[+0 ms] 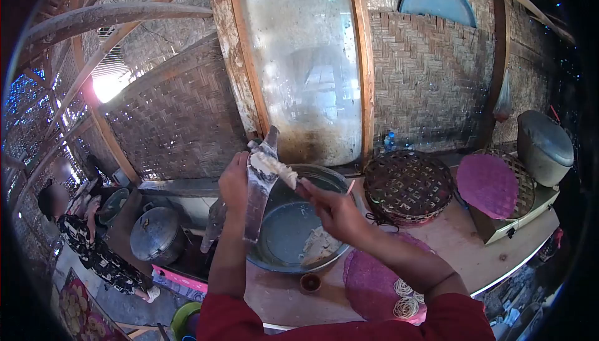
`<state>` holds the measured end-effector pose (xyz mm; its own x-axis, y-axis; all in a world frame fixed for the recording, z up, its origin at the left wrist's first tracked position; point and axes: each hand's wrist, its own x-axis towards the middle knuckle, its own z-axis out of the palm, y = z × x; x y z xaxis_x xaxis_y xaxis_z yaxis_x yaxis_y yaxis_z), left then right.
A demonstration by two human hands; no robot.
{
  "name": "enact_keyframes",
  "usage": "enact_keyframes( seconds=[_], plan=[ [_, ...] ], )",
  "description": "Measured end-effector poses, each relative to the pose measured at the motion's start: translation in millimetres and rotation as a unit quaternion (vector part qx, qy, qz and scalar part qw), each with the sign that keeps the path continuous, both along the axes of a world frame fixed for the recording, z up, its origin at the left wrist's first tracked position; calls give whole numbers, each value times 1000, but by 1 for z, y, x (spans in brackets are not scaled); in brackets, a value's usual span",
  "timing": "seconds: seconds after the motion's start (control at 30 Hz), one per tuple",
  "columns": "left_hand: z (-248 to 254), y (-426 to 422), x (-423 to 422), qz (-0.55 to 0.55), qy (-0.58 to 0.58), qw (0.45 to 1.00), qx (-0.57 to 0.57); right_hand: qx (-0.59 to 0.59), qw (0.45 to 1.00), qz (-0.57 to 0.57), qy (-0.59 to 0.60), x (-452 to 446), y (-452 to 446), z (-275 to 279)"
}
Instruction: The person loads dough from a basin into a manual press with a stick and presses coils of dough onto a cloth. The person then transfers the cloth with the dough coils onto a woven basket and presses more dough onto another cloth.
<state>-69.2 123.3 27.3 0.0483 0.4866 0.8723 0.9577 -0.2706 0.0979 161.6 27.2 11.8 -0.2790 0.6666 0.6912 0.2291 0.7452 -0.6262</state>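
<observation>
My left hand (234,182) is closed around a grey, flour-smeared press-like tool (259,200) with long flat arms, raised over the basin. Pale dough (267,165) lies at the tool's upper part. My right hand (337,213) grips a thin utensil whose far end is covered by dough (288,176); its exact kind is hidden. This end touches or nearly touches the dough at the tool. Below both hands stands a wide metal basin (277,235), with a dough lump (319,245) on its right inner side.
Purple round mat (374,278) bears coiled noodles (405,306). A small brown cup (310,283) stands before the basin. Stacked woven baskets (409,185), a second purple mat (488,185) and a tall pot (545,147) are at right. Leftward are a lidded pot (157,235) and another person (93,247).
</observation>
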Motion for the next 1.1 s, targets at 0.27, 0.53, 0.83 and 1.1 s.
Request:
enact_keyframes(
  seconds=[0.27, 0.53, 0.83, 1.1],
  plan=[
    [17, -27, -27, -16, -76, 997, -4, -146, 987, -49, -47, 22, 26, -6],
    [58, -104, -61, -337, -361, 866, 79, 66, 845, -141, -512, 28, 79, -89],
    [15, -58, 2, -682, -666, 271, -136, -510, 642, 496, 284, -31, -29, -55],
    [-105, -57, 33, -252, -186, 949, -42, -478, 763, 215, 378, 84, -95, -46]
  ],
)
